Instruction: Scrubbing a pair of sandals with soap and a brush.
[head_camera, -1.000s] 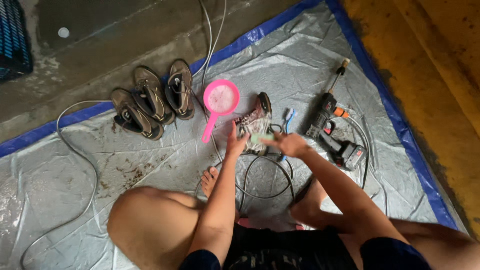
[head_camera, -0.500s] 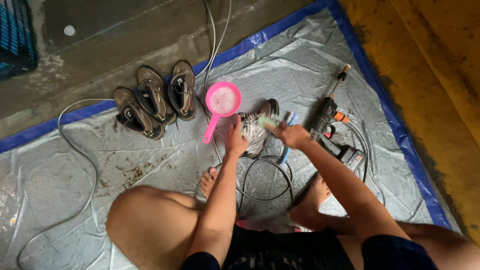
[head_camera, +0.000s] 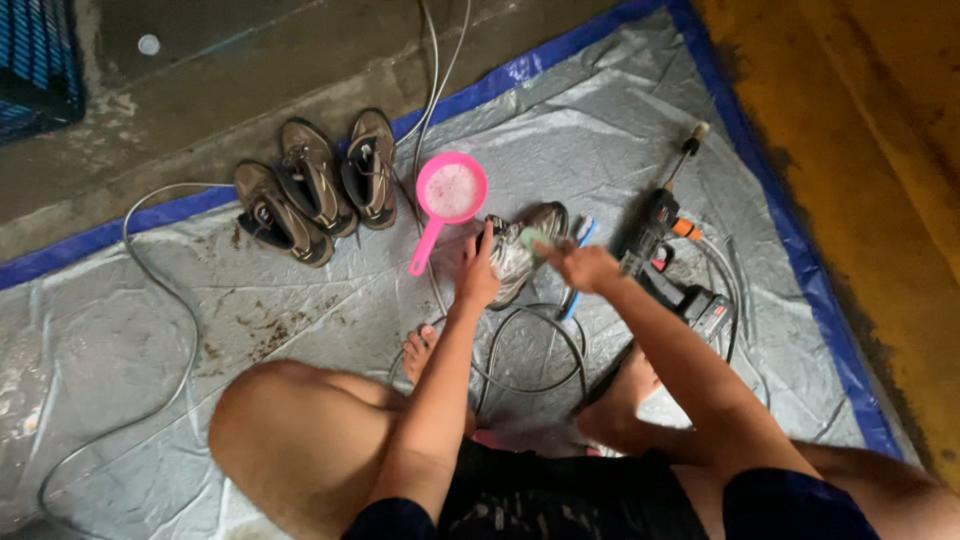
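Sitting on a grey tarp (head_camera: 300, 330) with a blue border, knees drawn up, bare feet flat on the plastic. Steadying a grey, mud-stained shoe (head_camera: 520, 255) near the middle of the tarp with the left hand (head_camera: 475, 278), fingers closed over its near side. Gripping a small greenish brush (head_camera: 535, 240) in the right hand (head_camera: 585, 268), fingers curled shut around the handle, bristle end resting against the top of the shoe. Lying just beyond the shoe, toward the far edge of the tarp: a pink scoop (head_camera: 448, 200) with a long handle, holding what looks like soapy water. Standing side by side at the far left, partly over the blue border: three brown shoes (head_camera: 315, 185), still looking dusty and dull, no wet shine on them. Resting toward the right edge of the tarp: a black spray gun (head_camera: 665, 255) with an orange fitting and a thin lance pointing away. Peeking out beside the right hand: a blue-handled brush (head_camera: 578, 270), unused. Looping around the feet and trailing off the left side: a grey hose (head_camera: 150, 300). Judging from all this, scrubbing only under way on one shoe, mud smears still showing on the tarp, the three brown shoes still waiting, rinsing apparently not yet done.
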